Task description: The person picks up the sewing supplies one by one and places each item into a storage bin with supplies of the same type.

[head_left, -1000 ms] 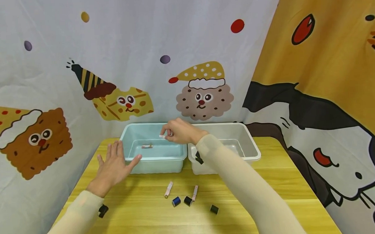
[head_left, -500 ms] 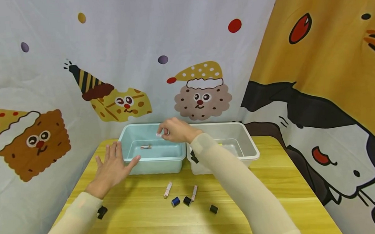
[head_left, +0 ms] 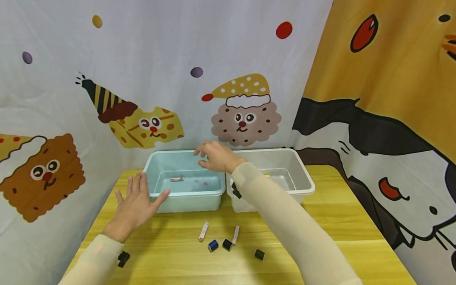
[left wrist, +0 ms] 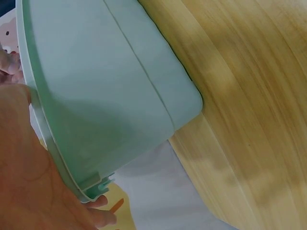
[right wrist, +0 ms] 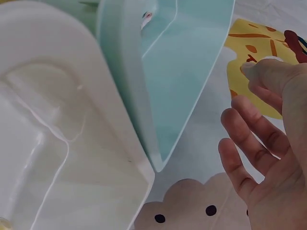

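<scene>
My left hand [head_left: 135, 203], fingers spread, rests on the left rim of the light blue bin [head_left: 188, 194]; the left wrist view shows that hand [left wrist: 43, 163] against the bin's rim. Over the bin's right back part my right hand [head_left: 218, 156] hovers with relaxed fingers, holding nothing. In the right wrist view the same hand [right wrist: 268, 129] has its fingers loosely bent and apart. Inside the blue bin lies a small pale clipper-like item [head_left: 177, 179], with a blurred small item [head_left: 204, 183] to its right.
A white bin [head_left: 308, 187] adjoins on the right, a bit of yellow inside. On the wooden table [head_left: 172, 262] in front lie two pale slim items [head_left: 203, 231] [head_left: 236, 235], a blue spool [head_left: 213, 245] and two black spools [head_left: 227, 244] [head_left: 259, 254]. A patterned curtain hangs behind.
My right hand has let go of the small pale item it pinched, and its fingers have opened. A blurred item now shows in the blue bin below. My left hand stays put.
</scene>
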Available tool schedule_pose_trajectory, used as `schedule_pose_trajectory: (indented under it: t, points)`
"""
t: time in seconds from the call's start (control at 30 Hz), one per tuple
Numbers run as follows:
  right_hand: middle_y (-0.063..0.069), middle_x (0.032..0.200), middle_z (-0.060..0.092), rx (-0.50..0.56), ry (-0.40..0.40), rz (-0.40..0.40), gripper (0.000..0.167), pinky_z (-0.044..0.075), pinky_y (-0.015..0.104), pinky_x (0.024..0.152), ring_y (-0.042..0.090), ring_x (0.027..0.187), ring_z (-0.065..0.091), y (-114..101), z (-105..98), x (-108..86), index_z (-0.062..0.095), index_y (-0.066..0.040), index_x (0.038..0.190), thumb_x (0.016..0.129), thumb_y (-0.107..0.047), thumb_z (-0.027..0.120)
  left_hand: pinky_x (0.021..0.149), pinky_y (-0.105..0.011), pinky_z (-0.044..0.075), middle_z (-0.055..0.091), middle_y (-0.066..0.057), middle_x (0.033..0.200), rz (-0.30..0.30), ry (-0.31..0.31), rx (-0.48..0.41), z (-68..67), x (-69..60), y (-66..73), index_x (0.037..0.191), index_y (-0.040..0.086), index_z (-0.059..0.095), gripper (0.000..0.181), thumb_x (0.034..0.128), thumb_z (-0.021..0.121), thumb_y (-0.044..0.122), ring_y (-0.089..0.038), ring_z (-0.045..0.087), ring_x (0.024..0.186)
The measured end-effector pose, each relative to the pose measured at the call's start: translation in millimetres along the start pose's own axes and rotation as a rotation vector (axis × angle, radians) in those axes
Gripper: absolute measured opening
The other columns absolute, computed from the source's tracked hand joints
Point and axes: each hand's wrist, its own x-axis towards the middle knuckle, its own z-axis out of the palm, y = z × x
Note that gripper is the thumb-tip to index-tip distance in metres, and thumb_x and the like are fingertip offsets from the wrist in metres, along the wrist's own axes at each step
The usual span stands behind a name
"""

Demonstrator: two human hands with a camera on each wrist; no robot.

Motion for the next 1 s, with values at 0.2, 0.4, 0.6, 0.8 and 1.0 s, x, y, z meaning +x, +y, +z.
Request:
schedule_pose_trajectory:
  t: [0.2,0.4,0.6,0.8,1.0]
  points:
    - [0.013,0.141,0.079,0.008,0.011,0.009,0.036,0.067,0.042,0.104,0.026,0.122,0.077,1.3,0.0,-5.4,0.078,-0.017,0.150,0.114,-0.024,0.078,0.126,-0.101,0.000,0.004,-0.040,0.191,-0.003,-0.004,-0.003,-1.4,-2.1,1.7,0.182,-0.012,0.002,0.129,0.1116,0.044,0.087,-0.068,0.000,0.176]
    - [0.012,0.141,0.079,0.000,0.013,-0.002,0.034,0.067,0.040,0.104,0.025,0.121,0.078,2.2,0.0,-9.6,0.079,-0.017,0.148,0.115,-0.023,0.078,0.126,-0.101,-0.001,0.003,-0.039,0.191,-0.001,-0.004,-0.001,-1.6,-1.6,1.4,0.182,-0.011,0.001,0.129,0.1114,0.043,0.088,-0.068,-0.001,0.176]
    - [0.014,0.139,0.080,0.001,0.018,-0.030,0.033,0.067,0.041,0.105,0.028,0.120,0.078,2.9,-2.1,-14.6,0.080,-0.014,0.147,0.114,-0.020,0.077,0.126,-0.101,-0.002,0.001,-0.039,0.192,-0.002,-0.007,-0.003,-0.8,-0.9,0.7,0.182,-0.011,0.000,0.131,0.1101,0.040,0.091,-0.068,-0.002,0.177]
    - [0.013,0.140,0.080,0.011,0.017,-0.037,0.033,0.067,0.041,0.105,0.028,0.122,0.079,3.8,-4.9,-22.0,0.080,-0.014,0.147,0.114,-0.021,0.078,0.125,-0.101,-0.003,0.001,-0.038,0.192,-0.001,-0.007,-0.001,-0.1,-0.5,1.2,0.183,-0.010,0.000,0.131,0.1100,0.040,0.091,-0.068,-0.002,0.177]
    - [0.012,0.138,0.080,0.007,0.028,-0.058,0.033,0.068,0.042,0.104,0.030,0.122,0.080,5.1,-5.2,-31.4,0.080,-0.014,0.146,0.114,-0.021,0.077,0.125,-0.101,-0.003,0.001,-0.040,0.191,0.001,-0.012,-0.001,-0.2,-1.8,1.6,0.182,-0.011,0.000,0.128,0.1122,0.044,0.086,-0.068,-0.002,0.177]
